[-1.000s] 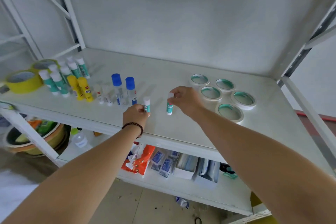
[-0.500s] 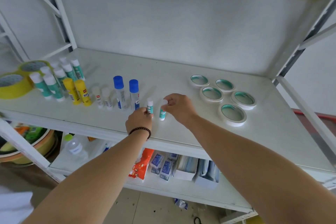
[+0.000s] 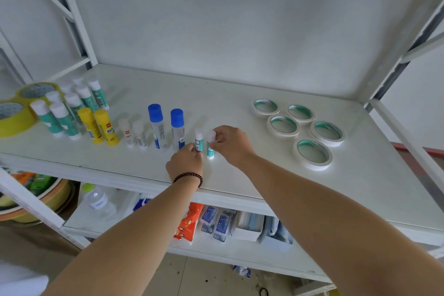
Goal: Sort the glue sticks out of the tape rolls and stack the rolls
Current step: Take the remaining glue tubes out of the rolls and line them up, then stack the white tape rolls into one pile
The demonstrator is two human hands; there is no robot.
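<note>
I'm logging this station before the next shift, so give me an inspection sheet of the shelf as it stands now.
Surface: white shelf, no spills seen.
Job's things: glue sticks upright in a row at left; five white tape rolls lying flat at right, unstacked.
Clutter: two yellow tape rolls at the far left edge.
Grippers: left hand holds one small glue stick; right hand holds another small glue stick beside it.
Cables: nothing seen.
Surroundings: lower shelf with boxes, packets and a bottle; bowls at lower left.
</note>
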